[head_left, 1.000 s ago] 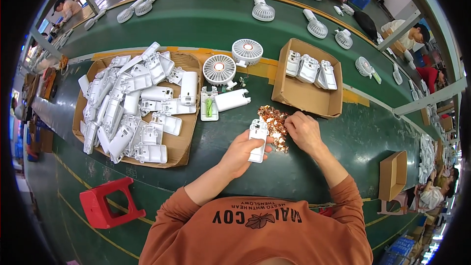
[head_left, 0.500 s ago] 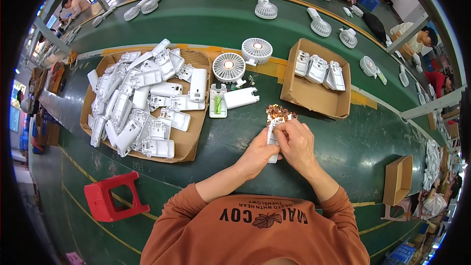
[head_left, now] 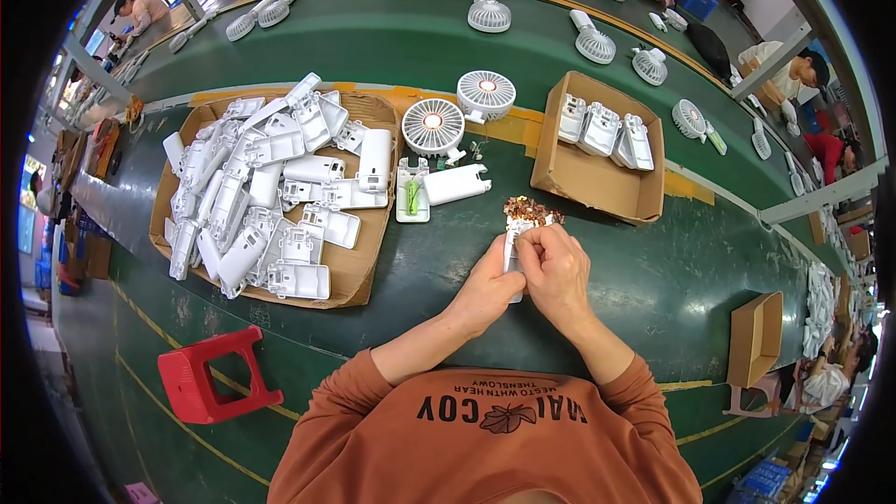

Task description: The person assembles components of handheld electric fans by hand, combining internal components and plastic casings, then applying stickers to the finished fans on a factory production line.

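My left hand (head_left: 489, 286) grips a white plastic fan-handle shell (head_left: 512, 248) upright over the table. Bent over the same shell, my right hand (head_left: 557, 268) has its fingertips pinched together at the upper part; whatever is between them is too small to make out. Just beyond my fingers lies a heap of small copper-coloured metal pieces (head_left: 529, 209). Farther off to the left rest an opened handle shell with a green part inside (head_left: 413, 198) and a white handle cover (head_left: 457, 184). Behind those sit two round white fan heads (head_left: 433, 125) (head_left: 486, 94).
A cardboard tray (head_left: 359, 261) heaped with white handle shells stands to the left. At the right is a smaller carton (head_left: 588, 182) holding several shells. Beyond runs a green conveyor belt (head_left: 392, 37) carrying white handheld fans (head_left: 489, 12). A red stool (head_left: 177, 383) is on the floor; co-workers sit around.
The fans on the belt have shifted left. My hands stay at the shell, with the right fingers moved slightly over it.
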Available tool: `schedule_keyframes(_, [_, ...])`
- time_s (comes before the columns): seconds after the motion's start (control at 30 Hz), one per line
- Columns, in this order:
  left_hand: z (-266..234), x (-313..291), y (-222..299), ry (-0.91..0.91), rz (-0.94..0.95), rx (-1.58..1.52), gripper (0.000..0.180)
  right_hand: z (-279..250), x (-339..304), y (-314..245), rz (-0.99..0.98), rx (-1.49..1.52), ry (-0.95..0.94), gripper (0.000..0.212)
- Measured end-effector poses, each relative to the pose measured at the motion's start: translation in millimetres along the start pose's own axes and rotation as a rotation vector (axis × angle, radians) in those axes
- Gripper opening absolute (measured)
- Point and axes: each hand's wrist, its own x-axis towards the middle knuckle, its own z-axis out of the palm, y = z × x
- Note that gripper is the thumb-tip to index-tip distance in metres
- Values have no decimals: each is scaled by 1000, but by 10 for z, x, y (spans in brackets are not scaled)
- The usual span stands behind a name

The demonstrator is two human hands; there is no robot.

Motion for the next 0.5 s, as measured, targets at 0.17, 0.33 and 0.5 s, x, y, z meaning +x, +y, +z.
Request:
schedule_keyframes(0.17, [24,-19,29,-24,-40,-77,50,-6,-31,19,25,59,45,7])
schedule_keyframes(0.33, [41,-35,47,-54,52,-11,51,-10,-38,-7,12,22,67,7])
schedule_keyframes(0.5, [15,-39,46,-65,61,82,52,1,-43,-54,17,15,88,9])
